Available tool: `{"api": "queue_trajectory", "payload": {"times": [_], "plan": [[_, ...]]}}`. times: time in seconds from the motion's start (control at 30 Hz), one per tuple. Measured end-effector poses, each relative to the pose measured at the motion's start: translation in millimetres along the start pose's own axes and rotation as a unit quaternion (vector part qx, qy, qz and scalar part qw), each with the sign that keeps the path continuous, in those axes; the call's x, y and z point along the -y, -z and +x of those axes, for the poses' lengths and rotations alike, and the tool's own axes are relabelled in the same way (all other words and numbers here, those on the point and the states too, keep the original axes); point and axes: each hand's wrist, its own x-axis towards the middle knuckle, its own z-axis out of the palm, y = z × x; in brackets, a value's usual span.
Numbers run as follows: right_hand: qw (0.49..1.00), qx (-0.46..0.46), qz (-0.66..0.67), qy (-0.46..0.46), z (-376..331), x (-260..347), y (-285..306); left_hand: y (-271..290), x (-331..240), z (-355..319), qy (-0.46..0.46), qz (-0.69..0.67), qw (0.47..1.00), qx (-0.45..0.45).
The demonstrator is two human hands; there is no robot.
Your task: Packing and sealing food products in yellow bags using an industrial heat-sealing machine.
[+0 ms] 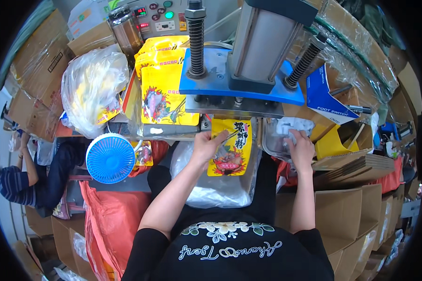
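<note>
My left hand is closed on the upper left part of a yellow printed pouch, with the thumb across its front. The pouch hangs over a clear plastic bag on my lap, just below a heat-press machine with a blue plate. My right hand reaches over a clear plastic tub, fingers apart and bent down onto small whitish packets. Whether a packet is between the fingertips is hard to see. A stack of yellow pouches lies left of the press.
A blue fan and a filled clear bag stand to the left. Past the tub are a blue-and-white box and flattened cardboard. A red sack is at lower left. Another person sits at far left.
</note>
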Motion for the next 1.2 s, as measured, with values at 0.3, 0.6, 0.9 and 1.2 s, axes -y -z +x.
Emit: {"api": "queue_trajectory", "payload": {"times": [0.3,0.6,0.9,1.2], "plan": [[0.998,-0.015,0.053,0.042,9,14,-9,80,-21,-22,-0.342,0.669,0.637,-0.171],[0.936,-0.063,0.346,-0.034,0,33,11,44,-43,-73,-0.276,0.256,0.920,-0.106],[0.871,0.203,0.367,0.256,0,117,30,31,33,-71,-0.174,0.295,0.938,0.046],[0.912,0.081,0.397,0.068,11,98,8,4,14,-38,-0.027,0.174,0.984,0.011]]}}
